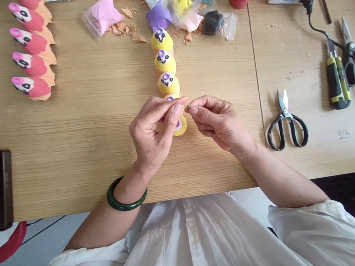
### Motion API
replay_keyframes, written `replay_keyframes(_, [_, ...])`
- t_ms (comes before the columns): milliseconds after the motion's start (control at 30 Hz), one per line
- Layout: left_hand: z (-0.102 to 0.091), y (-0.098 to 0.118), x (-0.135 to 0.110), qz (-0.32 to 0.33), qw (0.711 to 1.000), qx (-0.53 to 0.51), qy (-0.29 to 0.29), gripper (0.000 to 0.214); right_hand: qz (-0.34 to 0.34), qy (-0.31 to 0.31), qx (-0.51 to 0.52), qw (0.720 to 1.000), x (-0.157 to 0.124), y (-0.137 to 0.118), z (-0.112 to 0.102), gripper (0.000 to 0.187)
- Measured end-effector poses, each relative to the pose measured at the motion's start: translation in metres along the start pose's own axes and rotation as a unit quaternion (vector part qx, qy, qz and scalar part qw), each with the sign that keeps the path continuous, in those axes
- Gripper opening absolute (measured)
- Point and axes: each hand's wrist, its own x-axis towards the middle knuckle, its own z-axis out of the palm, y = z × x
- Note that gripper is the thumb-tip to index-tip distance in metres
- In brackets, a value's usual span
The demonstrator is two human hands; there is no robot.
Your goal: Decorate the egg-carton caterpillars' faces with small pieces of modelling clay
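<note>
Right hand point(217, 120): I am pinching a dark speck point(188, 106) | Left hand point(150, 132): nearly closed, contents unclear | Risk: slack pinch dropping it below hand

1. Reaching inward over the desk's point(71, 180) near edge with both forearms point(279, 166).
2. Pointing the left hand point(152, 130) rightward, thumb close to index finger.
3. Pinching with the right hand point(217, 120), thumb to index finger, fingertips just beside the left's.

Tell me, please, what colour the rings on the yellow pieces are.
The rings are purple, clearest in the head view.
</note>
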Motion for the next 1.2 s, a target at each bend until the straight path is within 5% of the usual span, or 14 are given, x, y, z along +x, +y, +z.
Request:
replay_keyframes(533, [-0.0003,0.0036,0.0011,-0.037,0.999,-0.012,-0.025,0.016,0.006,-0.011,0.0,1.0,-0.0001,0.0003,-0.0001,0.05])
replay_keyframes(1200, [0.0009,0.0025,0.0007,0.005,0.999,0.004,0.043,0.022,0.044,-0.058,0.027,0.997,-0.0032,-0.0015,0.0019,0.053])
